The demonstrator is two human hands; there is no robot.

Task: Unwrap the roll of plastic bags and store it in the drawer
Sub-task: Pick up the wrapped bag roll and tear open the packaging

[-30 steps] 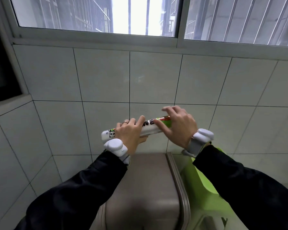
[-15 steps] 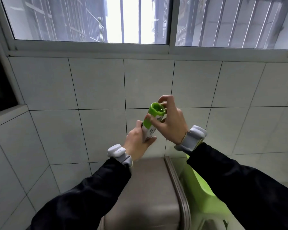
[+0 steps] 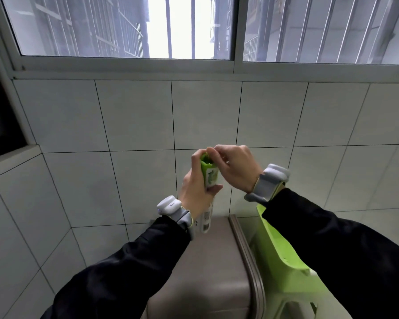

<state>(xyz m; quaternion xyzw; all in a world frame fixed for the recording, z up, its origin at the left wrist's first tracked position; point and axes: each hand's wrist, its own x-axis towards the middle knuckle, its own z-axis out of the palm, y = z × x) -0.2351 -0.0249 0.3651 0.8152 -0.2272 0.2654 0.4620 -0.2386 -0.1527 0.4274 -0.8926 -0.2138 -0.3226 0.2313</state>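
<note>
Two hands on one roll of plastic bags (image 3: pixel 209 178), held upright in the air in front of the tiled wall (image 3: pixel 134 116). Right hand (image 3: pixel 236 172): fingers (image 3: pixel 211 151) curled and pinched at the green top end of the roll, seemingly picking at the wrapper edge; whether any film is actually caught cannot be told. Left hand (image 3: pixel 194 187): fingers wrapped round the roll's middle, thumb across the front, clamped firm. Lower end of the roll sticks out below the left palm, just above the brown cabinet top (image 3: pixel 217 261), not touching it as far as can be seen. Green plastic piece (image 3: pixel 279 256) sits beside the cabinet on the right. No drawer in view. Risks, as a judgement: the pinch is small and the film slick, so the fingers may slip off without tearing it; a hard pull upward could drag the roll through the left grip and drop it; if the wrapper gives suddenly, loose bags could unspool.
</note>
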